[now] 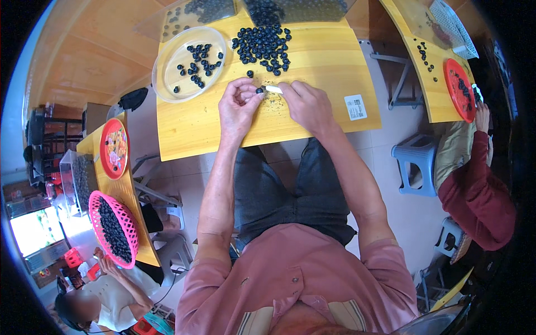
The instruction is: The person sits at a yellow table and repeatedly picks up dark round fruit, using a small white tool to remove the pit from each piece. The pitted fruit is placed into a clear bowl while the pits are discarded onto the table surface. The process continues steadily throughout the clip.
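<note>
White and slim, a stick-like tool (pixel 273 89) lies nearly level, its long axis running left to right, one end pointing left at a small dark round piece (pixel 259 90). The right hand (pixel 309 108) has its grip closed around the tool's other end; the left hand (pixel 238 109) has a narrow grip, pinching the dark piece. Whether tool and piece touch is too small to tell. Both are over a yellow wooden surface (pixel 329 61), with brown crumbs (pixel 273 107) scattered beneath. Just beyond the hands is a heap of dark pieces (pixel 262 47); left of it, a clear round dish (pixel 158 72) holds more. A white label (pixel 355 107) is at right. Around the room: a pink basket (pixel 133 226) of dark pieces at left, a blue stool (pixel 416 162) and a person in dark red sleeves (pixel 479 190) at right.
</note>
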The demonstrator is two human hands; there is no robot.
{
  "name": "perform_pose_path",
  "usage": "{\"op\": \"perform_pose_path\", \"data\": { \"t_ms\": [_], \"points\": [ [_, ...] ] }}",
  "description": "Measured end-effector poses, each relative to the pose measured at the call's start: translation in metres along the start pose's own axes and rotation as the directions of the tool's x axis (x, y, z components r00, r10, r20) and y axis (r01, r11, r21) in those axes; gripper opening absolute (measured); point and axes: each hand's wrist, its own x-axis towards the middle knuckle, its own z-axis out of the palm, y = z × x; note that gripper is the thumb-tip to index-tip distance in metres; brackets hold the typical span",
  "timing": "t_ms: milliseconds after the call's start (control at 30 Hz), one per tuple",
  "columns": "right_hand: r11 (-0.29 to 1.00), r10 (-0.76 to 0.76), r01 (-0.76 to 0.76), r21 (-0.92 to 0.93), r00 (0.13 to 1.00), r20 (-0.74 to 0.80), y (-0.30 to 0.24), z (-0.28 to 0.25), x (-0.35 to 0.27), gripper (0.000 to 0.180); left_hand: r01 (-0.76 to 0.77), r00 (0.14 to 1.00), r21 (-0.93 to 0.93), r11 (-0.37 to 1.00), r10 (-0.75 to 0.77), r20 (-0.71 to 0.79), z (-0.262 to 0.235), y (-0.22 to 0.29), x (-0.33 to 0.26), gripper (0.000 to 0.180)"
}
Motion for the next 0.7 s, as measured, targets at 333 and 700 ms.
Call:
{"op": "perform_pose_path", "data": {
  "t_ms": [333, 700],
  "points": [
    [1.0, -0.025, 0.025, 0.001, 0.998, 0.063, -0.003, -0.0045, -0.0004, 0.021, 0.012, 1.0, 0.035, 0.999, -0.013, 0.028, 0.0003, 0.0032, -0.0012, 0.039],
    [0.998, 0.065, -0.065, -0.007, 0.995, 0.073, -0.0001, 0.0019, -0.0002, 0.018, -0.016, 1.0, -0.119, 0.993, 0.018, 0.012, -0.001, -0.0012, -0.0036, 0.038]
  ]
}}
